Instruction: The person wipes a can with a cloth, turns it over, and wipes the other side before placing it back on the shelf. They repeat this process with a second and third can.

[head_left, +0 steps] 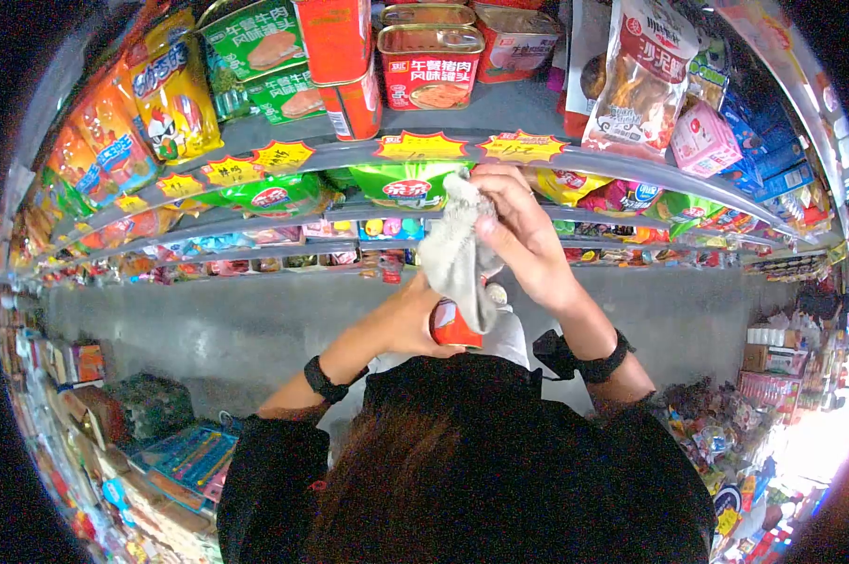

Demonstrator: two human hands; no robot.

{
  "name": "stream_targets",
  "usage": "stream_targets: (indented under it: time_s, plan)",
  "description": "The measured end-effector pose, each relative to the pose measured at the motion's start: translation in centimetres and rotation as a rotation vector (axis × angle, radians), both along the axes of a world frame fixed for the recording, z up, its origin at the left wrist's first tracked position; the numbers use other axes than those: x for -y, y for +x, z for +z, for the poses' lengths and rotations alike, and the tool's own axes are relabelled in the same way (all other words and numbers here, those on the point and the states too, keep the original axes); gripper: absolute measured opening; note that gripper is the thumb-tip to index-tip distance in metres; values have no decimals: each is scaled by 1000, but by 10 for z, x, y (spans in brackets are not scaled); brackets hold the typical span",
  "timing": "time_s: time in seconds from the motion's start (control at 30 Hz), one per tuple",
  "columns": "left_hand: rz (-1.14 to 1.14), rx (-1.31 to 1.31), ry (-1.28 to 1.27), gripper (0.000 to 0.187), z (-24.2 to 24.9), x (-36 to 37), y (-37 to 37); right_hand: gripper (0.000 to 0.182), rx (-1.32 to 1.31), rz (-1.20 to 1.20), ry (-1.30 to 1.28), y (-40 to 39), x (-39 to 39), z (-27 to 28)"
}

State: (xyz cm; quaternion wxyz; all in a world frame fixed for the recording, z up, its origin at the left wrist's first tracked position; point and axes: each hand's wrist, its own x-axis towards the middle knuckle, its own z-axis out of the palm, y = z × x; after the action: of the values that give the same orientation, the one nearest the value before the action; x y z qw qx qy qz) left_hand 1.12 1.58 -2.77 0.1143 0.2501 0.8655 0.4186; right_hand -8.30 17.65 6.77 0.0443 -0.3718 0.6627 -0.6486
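Observation:
My left hand (413,320) is wrapped round a red can (452,326) in front of my chest, and part of the can is hidden by fingers and cloth. A whitish-grey cloth (455,246) hangs from my right hand (528,235), gripped between thumb and fingers. Its lower end drapes down over the can. Just beyond the right hand runs the shelf edge, where a green snack bag (396,186) shows below the yellow price tags (422,147).
On the upper shelf stand rectangular luncheon meat tins (431,70), stacked red tins (352,103) and green tins (255,42). A sealed food pouch (636,80) and a pink box (706,139) are at the right. Yellow snack bags (172,94) line the left. Grey floor (208,320) lies below.

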Motion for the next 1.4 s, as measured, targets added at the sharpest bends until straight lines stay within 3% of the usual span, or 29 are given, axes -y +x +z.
stream_targets:
  time_s: [0.03, 0.07, 0.13, 0.17, 0.27, 0.33, 0.4, 0.43, 0.47, 0.53, 0.57, 0.63, 0.67, 0.73, 0.8, 0.87, 0.9, 0.93, 1.0, 1.03, 1.13, 1.17, 1.3, 1.33, 1.4]
  plan:
    - [55, -33, 83, 101, -2, 3, 2, 53, 6, 10, 22, -1, -3, -5]
    - [110, -66, 166, 105, -2, 5, 4, 53, 6, 12, 22, -2, -7, -7]
    - [126, -90, 193, 94, 16, 12, 8, 82, 169, 58, -26, -3, -13, -9]
    - [134, -79, 190, 95, 19, 17, 10, 82, 170, 61, -29, -4, -19, -9]
    - [149, -79, 182, 96, 29, 28, 15, 110, 184, 201, 381, -5, -39, -9]
    - [130, -55, 107, 96, 33, 33, 19, 107, 211, 222, 304, -4, -36, -24]
    - [81, -38, 77, 96, 40, 31, 19, 100, 419, 299, 413, -5, -33, -32]
    - [35, -23, 48, 96, 43, 30, 19, 85, -113, 114, 666, -6, -30, -54]
    - [37, -23, 47, 96, 45, 29, 18, 85, -112, 115, 665, -3, -32, -70]
    - [19, -33, 47, 97, 46, 27, 18, 75, 623, 112, 194, 9, -25, -78]
    - [21, -34, 44, 97, 46, 27, 16, 75, 623, 114, 192, 12, -24, -82]
    - [3, 45, -35, 100, 46, 26, 14, 67, 930, 26, -152, 17, -24, -87]
    - [3, 48, -34, 100, 47, 24, 13, 67, 933, 25, -152, 20, -23, -89]
    - [30, -46, -5, 102, 51, 17, 12, 57, 519, -176, -89, 24, -22, -92]
    - [100, -148, 69, 101, 49, 14, 12, 52, 525, -243, -121, 16, -31, -94]
    - [158, -463, 187, 98, 46, 14, 8, 42, 545, -373, -191, 10, -37, -96]
    - [174, -522, 178, 85, 47, 14, 8, 43, 793, -256, -475, 15, -33, -72]
    - [174, -522, 177, 85, 46, 15, 6, 43, 793, -255, -476, 16, -34, -79]
    - [36, -865, 126, 68, 45, 16, -4, 46, 571, -327, -161, 18, -33, -88]
    - [10, -927, 126, 52, 50, 15, -8, 51, 806, -253, -387, 26, -31, -77]
    - [25, -1093, -44, 46, 56, 13, -12, 56, 981, -159, -401, 35, -26, -74]
    - [51, -1076, -60, 45, 58, 10, -13, 63, 976, -41, -376, 34, -32, -94]
    - [-53, -1116, -40, 52, 56, 10, -27, 75, 1067, 209, -316, 30, -46, -79]
    - [-50, -1121, -43, 52, 57, 10, -29, 75, 1063, 213, -314, 27, -51, -74]
    - [-57, -1028, 43, 52, 58, 8, -30, 83, 905, 473, -177, 25, -57, -61]
